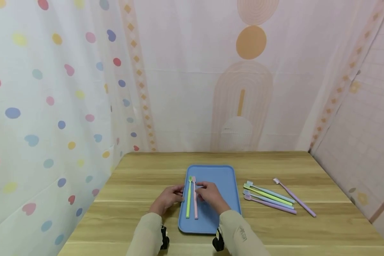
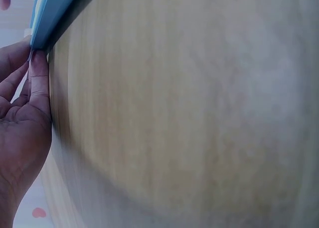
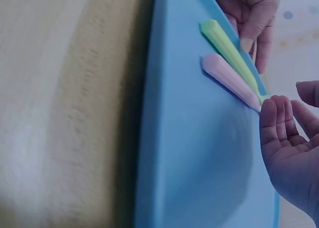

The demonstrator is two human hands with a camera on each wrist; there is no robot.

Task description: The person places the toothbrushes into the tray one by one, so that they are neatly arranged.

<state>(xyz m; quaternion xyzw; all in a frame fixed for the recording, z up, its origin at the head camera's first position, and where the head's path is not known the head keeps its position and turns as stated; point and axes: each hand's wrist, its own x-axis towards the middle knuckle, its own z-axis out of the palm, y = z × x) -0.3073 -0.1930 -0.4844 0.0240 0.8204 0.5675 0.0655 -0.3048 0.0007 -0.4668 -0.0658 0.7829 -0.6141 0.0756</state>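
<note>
A blue tray (image 1: 211, 174) lies on the table. On its left part a green toothbrush (image 1: 188, 201) and a pink toothbrush (image 1: 196, 204) lie side by side, heads away from me. My left hand (image 1: 169, 198) holds the tray's left edge, thumb at the rim and fingers against the outer side, as the left wrist view (image 2: 22, 133) also shows. Over the tray, my right hand (image 1: 211, 196) is just right of the pink toothbrush, fingers loosely bent and thumb apart. Its fingertips are at the brush's neck in the right wrist view; whether they touch it I cannot tell.
Several toothbrushes (image 1: 270, 198) in blue, yellow-green and purple lie in a loose group on the wooden table (image 1: 140, 170), right of the tray. One more purple toothbrush (image 1: 296, 197) lies slanted beside them. Patterned curtains (image 1: 185, 89) hang behind the table and at its left.
</note>
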